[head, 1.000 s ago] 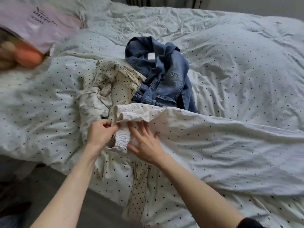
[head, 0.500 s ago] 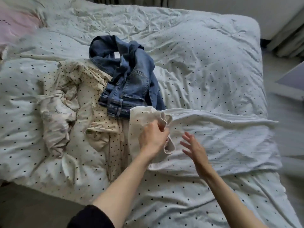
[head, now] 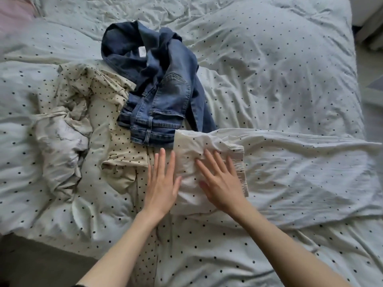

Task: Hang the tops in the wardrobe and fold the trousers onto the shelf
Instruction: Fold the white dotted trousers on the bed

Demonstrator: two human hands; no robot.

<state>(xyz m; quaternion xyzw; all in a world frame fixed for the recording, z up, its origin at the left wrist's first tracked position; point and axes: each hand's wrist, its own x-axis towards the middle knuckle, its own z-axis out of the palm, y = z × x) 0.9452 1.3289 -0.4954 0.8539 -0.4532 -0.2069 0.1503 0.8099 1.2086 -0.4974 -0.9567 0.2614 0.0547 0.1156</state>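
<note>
Trousers (head: pixel 279 175) of white cloth lie stretched across the bed (head: pixel 269 59), their folded waist end under our hands and the legs running off to the right. Our right hand (head: pixel 222 183) presses flat on the fold, fingers (head: pixel 209 160) straight and spread wide, holding nothing. Our left hand (head: pixel 162 183) lies flat at the fold's left edge, fingers together and straight. Just above sit crumpled jeans (head: pixel 163 96), touching the trousers. To the left a cream dotted top (head: pixel 99 104) lies bunched.
</note>
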